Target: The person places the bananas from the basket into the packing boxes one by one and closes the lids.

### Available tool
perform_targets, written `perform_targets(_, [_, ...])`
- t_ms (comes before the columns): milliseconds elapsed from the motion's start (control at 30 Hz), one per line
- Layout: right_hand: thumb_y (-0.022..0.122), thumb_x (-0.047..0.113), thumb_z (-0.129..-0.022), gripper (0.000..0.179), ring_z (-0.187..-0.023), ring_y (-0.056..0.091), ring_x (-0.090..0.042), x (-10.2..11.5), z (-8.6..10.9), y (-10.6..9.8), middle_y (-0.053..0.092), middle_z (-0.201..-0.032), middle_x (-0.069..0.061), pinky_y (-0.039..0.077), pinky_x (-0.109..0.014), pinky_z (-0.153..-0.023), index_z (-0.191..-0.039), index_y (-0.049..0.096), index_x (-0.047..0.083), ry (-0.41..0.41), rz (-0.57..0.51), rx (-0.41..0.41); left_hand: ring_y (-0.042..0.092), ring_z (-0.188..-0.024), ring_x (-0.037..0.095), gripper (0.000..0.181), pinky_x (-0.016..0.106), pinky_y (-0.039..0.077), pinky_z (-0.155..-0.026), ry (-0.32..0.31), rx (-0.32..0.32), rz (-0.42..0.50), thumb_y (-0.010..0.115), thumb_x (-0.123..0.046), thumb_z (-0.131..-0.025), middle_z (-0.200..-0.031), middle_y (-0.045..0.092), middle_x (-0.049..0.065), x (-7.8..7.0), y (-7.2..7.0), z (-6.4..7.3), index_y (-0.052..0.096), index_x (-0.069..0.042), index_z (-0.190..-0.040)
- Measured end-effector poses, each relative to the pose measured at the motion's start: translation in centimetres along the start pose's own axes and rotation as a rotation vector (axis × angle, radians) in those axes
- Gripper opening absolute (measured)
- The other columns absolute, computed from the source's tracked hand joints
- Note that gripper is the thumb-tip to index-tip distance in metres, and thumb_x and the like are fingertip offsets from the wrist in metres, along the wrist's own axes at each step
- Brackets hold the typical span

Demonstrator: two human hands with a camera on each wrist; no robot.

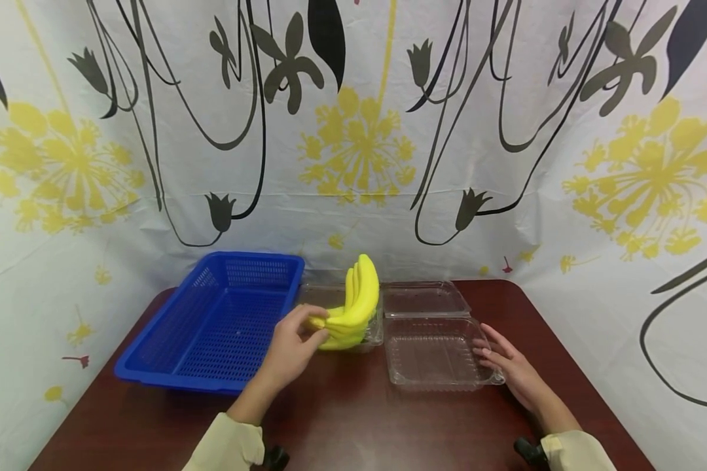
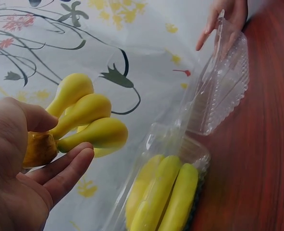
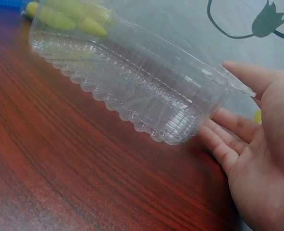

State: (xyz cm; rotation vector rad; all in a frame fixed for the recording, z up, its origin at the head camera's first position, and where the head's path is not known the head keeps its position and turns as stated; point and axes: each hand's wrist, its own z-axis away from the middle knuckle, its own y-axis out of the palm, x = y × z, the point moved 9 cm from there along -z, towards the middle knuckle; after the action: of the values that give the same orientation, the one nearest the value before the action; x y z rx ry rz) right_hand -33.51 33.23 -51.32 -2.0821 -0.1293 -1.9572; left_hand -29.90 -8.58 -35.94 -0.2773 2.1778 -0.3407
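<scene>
My left hand (image 1: 294, 343) pinches a bunch of yellow bananas (image 1: 361, 304) by its brown stem, thumb above and fingers below. The bunch is raised in front of a clear plastic container (image 1: 324, 294), which it largely hides in the head view. Through that container's plastic in the left wrist view, more bananas (image 2: 163, 192) appear to lie inside. My right hand (image 1: 515, 369) touches the right side of a second clear container (image 1: 430, 379), its fingers fairly straight along the wall and the thumb by the rim. This container stands with its lid (image 1: 424, 297) folded back.
A blue perforated basket (image 1: 206, 320) stands at the left of the dark red wooden table (image 1: 377, 432). Behind the table hangs a white cloth (image 1: 353, 222) with flower prints. The two clear containers stand side by side, right of the basket.
</scene>
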Motion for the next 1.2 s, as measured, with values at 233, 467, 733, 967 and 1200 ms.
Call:
perform_targets(233, [0.039,0.017,-0.106,0.059,-0.120,0.052,-0.005,0.4,0.4,0.1,0.024,-0.147,-0.036,0.046,-0.022,-0.091,-0.157,0.009,0.009,-0.016,-0.008,0.016,0.060,-0.073,0.019,0.026,0.030,0.054,-0.062,-0.019,0.047,0.051,0.071,0.008,-0.080,-0.100,0.063,0.009,-1.5,1.5,0.2,0.066,-0.003,-0.104])
perform_targets(467, [0.041,0.017,-0.106,0.059,-0.120,0.052,-0.007,0.5,0.3,0.3,0.026,-0.146,-0.036,0.046,-0.022,-0.092,-0.156,0.012,0.009,-0.022,0.001,0.010,0.064,-0.069,0.043,0.025,0.035,0.057,-0.061,-0.121,0.105,0.254,0.064,0.016,-0.081,-0.101,0.061,0.021,-2.2,3.6,0.9,0.061,0.010,-0.105])
perform_targets(733, [0.042,0.015,-0.106,0.058,-0.120,0.052,-0.010,0.6,0.5,0.0,0.033,-0.144,-0.032,0.047,-0.024,-0.091,-0.156,0.014,0.006,-0.050,0.009,0.004,0.063,-0.070,0.052,0.026,0.042,0.057,-0.063,-0.177,0.187,0.409,0.059,0.016,-0.084,-0.093,0.061,0.025,-0.2,6.6,2.0,0.059,0.012,-0.110])
perform_targets(967, [0.042,0.016,-0.106,0.058,-0.118,0.053,-0.010,0.5,0.2,0.1,0.033,-0.144,-0.034,0.047,-0.024,-0.090,-0.156,0.014,0.006,-0.040,0.033,-0.005,0.062,-0.071,0.055,0.025,0.059,0.052,-0.067,-0.227,0.205,0.561,0.060,0.013,-0.088,-0.091,0.060,0.028,2.1,9.0,2.4,0.058,0.010,-0.112])
perform_targets(1200, [0.043,0.019,-0.105,0.059,-0.117,0.053,-0.008,0.4,0.0,0.4,0.029,-0.146,-0.035,0.047,-0.023,-0.090,-0.156,0.014,0.008,-0.008,0.033,-0.019,0.062,-0.075,0.056,0.025,0.060,0.052,-0.068,-0.258,0.248,0.646,0.061,0.006,-0.090,-0.093,0.059,0.027,2.2,11.0,2.4,0.057,0.009,-0.114])
